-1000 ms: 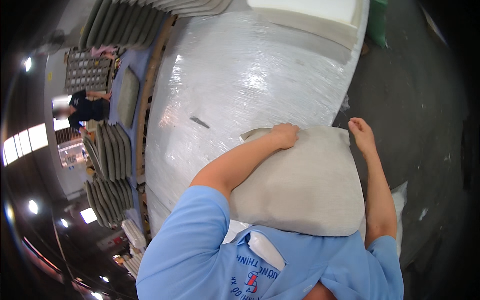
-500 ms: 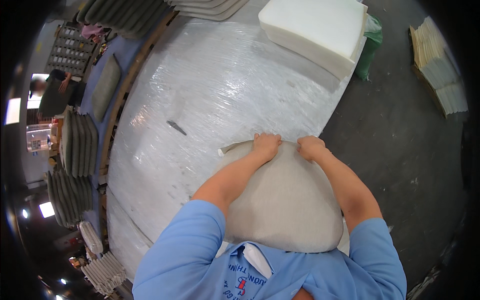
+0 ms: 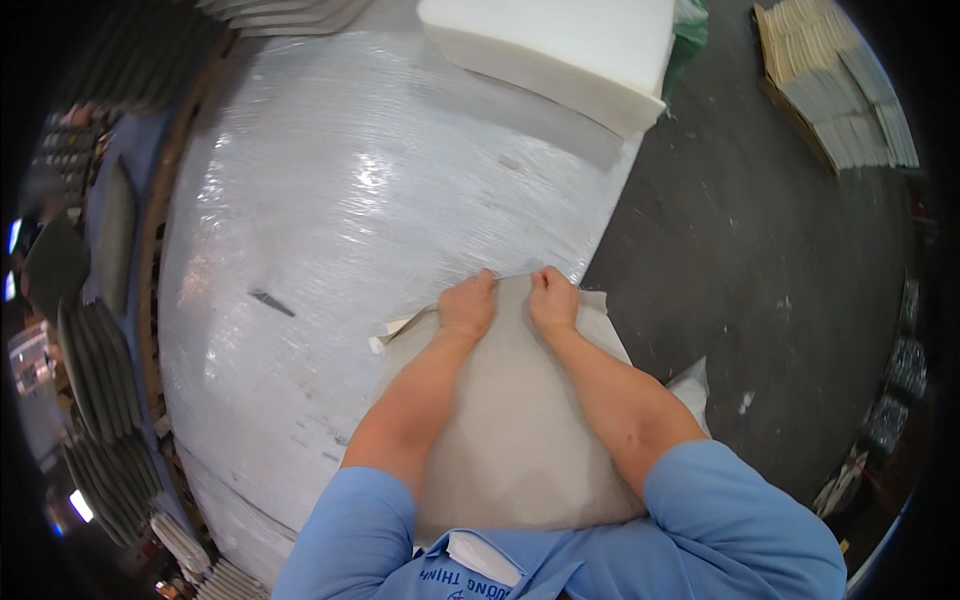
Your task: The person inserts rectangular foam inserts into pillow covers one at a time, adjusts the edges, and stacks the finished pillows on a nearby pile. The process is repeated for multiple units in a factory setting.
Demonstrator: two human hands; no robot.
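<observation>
Head view, first watcher: What is each hand doing?

Second watcher: The left hand point(image 3: 467, 305) is pinching the far edge of a beige fabric cover point(image 3: 515, 420). The right hand point(image 3: 554, 302) is gripping that same edge just beside it, a short stretch of hem spanning the gap.

First: And where is the cover lying?

Second: It is reaching from both hands back to the person's blue shirt point(image 3: 600, 560), running between the forearms. Its far left corner is gaping over the film-wrapped counter point(image 3: 330, 200), showing a pale inside; the far right corner is jutting toward the dark floor point(image 3: 740, 260). Whether anything is filling it, I cannot tell.

First: Other things nearby?

Second: A small dark tool point(image 3: 271, 302) is lying on the counter, left of the hands. A white foam block point(image 3: 550, 75) is sitting at the far end, a green bag point(image 3: 688, 42) showing just beside it. Grey cushions point(image 3: 100, 370) are standing in rows along the left.
</observation>
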